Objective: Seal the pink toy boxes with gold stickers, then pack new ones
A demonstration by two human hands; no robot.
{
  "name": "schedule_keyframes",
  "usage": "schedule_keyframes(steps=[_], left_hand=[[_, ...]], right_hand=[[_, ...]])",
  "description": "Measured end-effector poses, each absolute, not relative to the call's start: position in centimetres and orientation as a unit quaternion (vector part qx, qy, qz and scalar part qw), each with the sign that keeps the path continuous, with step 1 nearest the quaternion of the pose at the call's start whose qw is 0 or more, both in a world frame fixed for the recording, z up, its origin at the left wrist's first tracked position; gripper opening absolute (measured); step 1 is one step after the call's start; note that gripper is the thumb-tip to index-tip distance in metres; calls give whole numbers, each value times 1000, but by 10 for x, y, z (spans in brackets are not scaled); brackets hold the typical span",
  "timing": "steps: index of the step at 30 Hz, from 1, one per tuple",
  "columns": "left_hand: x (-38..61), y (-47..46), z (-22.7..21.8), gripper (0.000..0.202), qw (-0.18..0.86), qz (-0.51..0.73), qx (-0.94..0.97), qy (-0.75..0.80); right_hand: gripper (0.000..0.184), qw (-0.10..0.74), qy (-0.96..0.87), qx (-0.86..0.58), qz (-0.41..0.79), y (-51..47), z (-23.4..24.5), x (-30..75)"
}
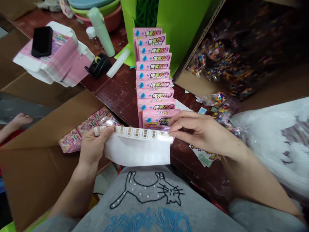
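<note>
My left hand [95, 145] pinches the left end of a white sticker sheet [137, 149] that carries a row of round gold-brown printed seals. At the sheet's top right corner, the fingers of my right hand [193, 129] are pressed together on the edge; whether a single sticker is between them is too small to tell. Just beyond the sheet stands a row of several pink boxes [155, 95], one behind another, with colourful lettering on their top faces. The nearest box is partly covered by my right fingers and the sheet.
On the left, a black phone [42, 41] rests on stacked flat pink cartons [65, 61]. Nearby are a tape dispenser [98, 65] and a green bottle [101, 32]. An open cardboard box [31, 174] holds finished-looking packs; another at right holds bagged colourful pieces [222, 58].
</note>
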State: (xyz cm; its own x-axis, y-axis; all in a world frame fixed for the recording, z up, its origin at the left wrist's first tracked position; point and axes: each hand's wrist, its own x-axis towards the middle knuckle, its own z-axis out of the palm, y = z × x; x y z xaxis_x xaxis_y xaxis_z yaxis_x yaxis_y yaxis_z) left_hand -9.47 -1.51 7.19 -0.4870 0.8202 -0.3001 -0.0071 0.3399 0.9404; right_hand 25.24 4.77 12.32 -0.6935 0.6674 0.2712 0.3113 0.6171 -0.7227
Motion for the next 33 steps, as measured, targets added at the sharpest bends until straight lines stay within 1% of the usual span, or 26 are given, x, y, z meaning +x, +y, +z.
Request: schedule_keyframes(steps=[2,4,6,9,10,11,12,14,16,18,20,22,25,27,28,31,33], left_hand=[[-96,-14,69,39,424,487,285,709],[-97,-14,67,41,430,473,288,713],[-98,-14,65,44,434,461,293,717],[-97,-14,64,46,433,448,301,722],[-96,-14,64,45,430,446,308,722],[-96,-15,64,44,430,443,316,720],[-95,-14,64,43,432,439,324,718],[-94,-13,65,40,438,437,333,712],[-92,-11,66,38,447,443,333,703],[-90,-6,67,37,453,450,332,694],[-89,0,68,36,447,458,334,692],[-89,5,69,37,434,469,335,693],[-91,12,70,38,426,474,334,695],[-94,16,69,38,433,473,334,691],[-95,17,69,38,438,473,335,687],[-98,20,66,36,446,475,338,679],[-99,21,63,36,448,480,339,674]], right_hand=[[5,301,-847,-269,345,50,126,253],[5,326,-840,-279,333,55,130,252],[5,305,-853,-293,307,65,129,249],[10,220,-890,-312,250,81,117,239],[9,203,-896,-323,227,85,112,235],[6,196,-898,-334,207,88,107,233],[8,200,-897,-345,191,90,102,231],[18,215,-895,-356,163,90,96,230],[18,216,-898,-361,129,89,92,232],[23,209,-900,-370,101,87,91,237],[27,216,-894,-377,112,85,94,242],[28,233,-888,-358,169,81,100,246],[16,248,-884,-294,265,73,116,247],[7,266,-876,-259,308,72,127,244],[5,281,-869,-251,322,74,132,242],[8,299,-858,-268,320,93,137,233],[13,266,-876,-289,280,112,131,226]])
